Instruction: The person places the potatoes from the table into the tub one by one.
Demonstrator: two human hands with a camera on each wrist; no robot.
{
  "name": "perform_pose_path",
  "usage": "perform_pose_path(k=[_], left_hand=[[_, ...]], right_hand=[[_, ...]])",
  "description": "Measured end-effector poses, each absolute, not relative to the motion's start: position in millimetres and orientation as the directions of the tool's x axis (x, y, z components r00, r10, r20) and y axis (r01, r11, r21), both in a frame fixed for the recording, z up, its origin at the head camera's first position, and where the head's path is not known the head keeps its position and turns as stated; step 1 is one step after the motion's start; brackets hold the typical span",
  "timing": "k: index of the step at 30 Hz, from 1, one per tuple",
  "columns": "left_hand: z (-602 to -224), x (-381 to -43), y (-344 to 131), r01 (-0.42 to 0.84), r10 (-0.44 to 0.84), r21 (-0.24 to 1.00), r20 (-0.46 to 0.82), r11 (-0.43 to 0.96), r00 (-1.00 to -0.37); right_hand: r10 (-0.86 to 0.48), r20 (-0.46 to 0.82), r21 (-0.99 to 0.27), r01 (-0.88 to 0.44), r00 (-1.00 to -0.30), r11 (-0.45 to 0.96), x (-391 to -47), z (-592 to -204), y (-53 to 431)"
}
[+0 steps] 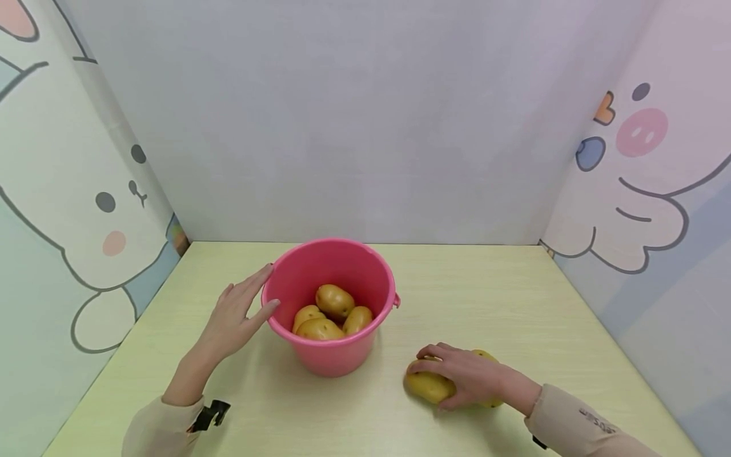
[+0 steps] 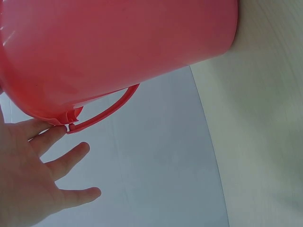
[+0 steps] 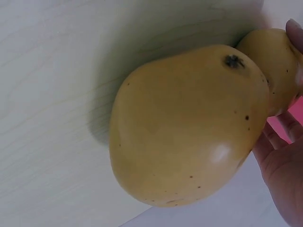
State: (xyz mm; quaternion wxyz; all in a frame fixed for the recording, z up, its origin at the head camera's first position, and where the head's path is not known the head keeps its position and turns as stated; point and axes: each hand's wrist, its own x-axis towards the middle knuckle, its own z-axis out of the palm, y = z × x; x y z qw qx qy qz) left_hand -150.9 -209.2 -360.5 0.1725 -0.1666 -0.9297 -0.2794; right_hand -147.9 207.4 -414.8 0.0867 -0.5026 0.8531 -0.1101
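A pink bucket (image 1: 334, 360) stands upright on the table with several potatoes (image 1: 334, 301) inside it. My left hand (image 1: 231, 324) is at the bucket's left rim, fingers straight and spread. In the left wrist view, fingertips touch the rim beside the red handle (image 2: 106, 111). To the right of the bucket, my right hand (image 1: 471, 374) grips a potato (image 1: 427, 386) from above, thumb on the near side and fingers on the far side. A second potato (image 3: 184, 127) lies under the right wrist, partly hidden in the head view, right behind the gripped one.
The pale wooden table (image 1: 457, 285) meets a plain white back panel (image 1: 365, 127). Side panels with cartoon animals, a white one (image 1: 85, 190) on the left and a pig (image 1: 662, 178) on the right, bound the table.
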Motion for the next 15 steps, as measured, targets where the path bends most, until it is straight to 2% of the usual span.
perform_pose_path(k=[15], left_hand=[[-360.9,-151.1,-208.6,0.409,0.214,0.462,0.418,0.787,-0.883]], right_hand=[[-0.873,0.008,-0.259,-0.844,-0.488,0.470,-152.9,-397.4,208.8]])
